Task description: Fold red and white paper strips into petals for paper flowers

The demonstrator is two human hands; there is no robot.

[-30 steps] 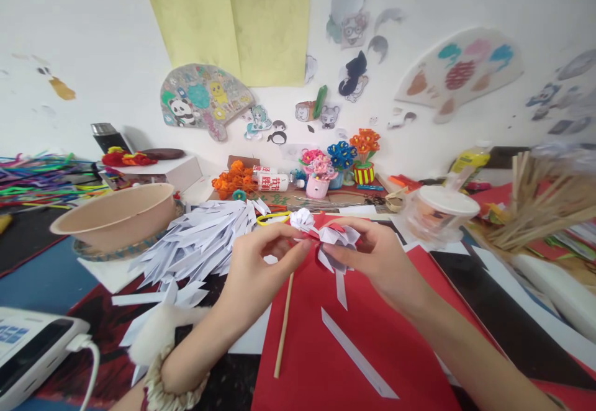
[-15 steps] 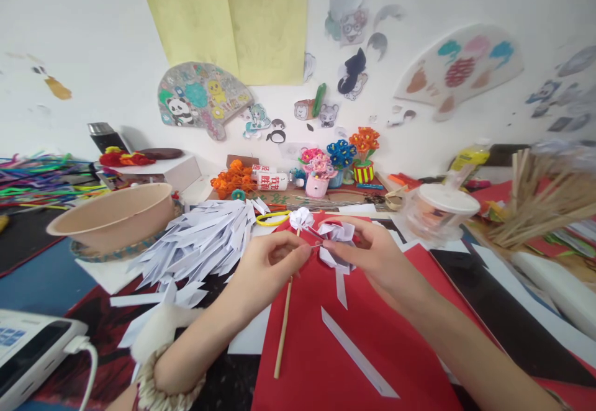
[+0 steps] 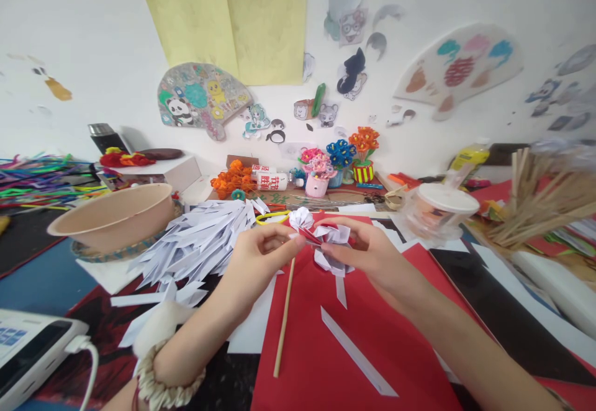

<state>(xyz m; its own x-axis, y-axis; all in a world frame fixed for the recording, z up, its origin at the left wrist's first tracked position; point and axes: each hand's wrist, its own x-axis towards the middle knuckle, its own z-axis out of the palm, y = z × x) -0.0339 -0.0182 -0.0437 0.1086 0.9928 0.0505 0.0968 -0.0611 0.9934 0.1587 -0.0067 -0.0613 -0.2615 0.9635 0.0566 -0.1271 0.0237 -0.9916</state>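
Both my hands meet over a red paper sheet (image 3: pixel 354 336). My left hand (image 3: pixel 261 262) is pinched closed on the top of a thin wooden stick (image 3: pixel 284 318) just under a white paper flower (image 3: pixel 301 218) on its tip. My right hand (image 3: pixel 372 256) is closed on a bunch of folded white paper petals (image 3: pixel 333 246) with a loose strip hanging down. The petals sit right beside the flower. A single white paper strip (image 3: pixel 356 354) lies on the red sheet below my hands.
A heap of white folded paper strips (image 3: pixel 200 240) lies left of my hands, with a tan bowl (image 3: pixel 114 215) beyond it. Yellow-handled scissors (image 3: pixel 272 216), small flower pots (image 3: pixel 342 162), a lidded plastic cup (image 3: pixel 440 209), wooden sticks (image 3: pixel 544 203) and a white device (image 3: pixel 32 349) surround the sheet.
My hands have shifted only slightly, drawing the petal bunch a little closer against the flower on the stick. The view has barely moved.
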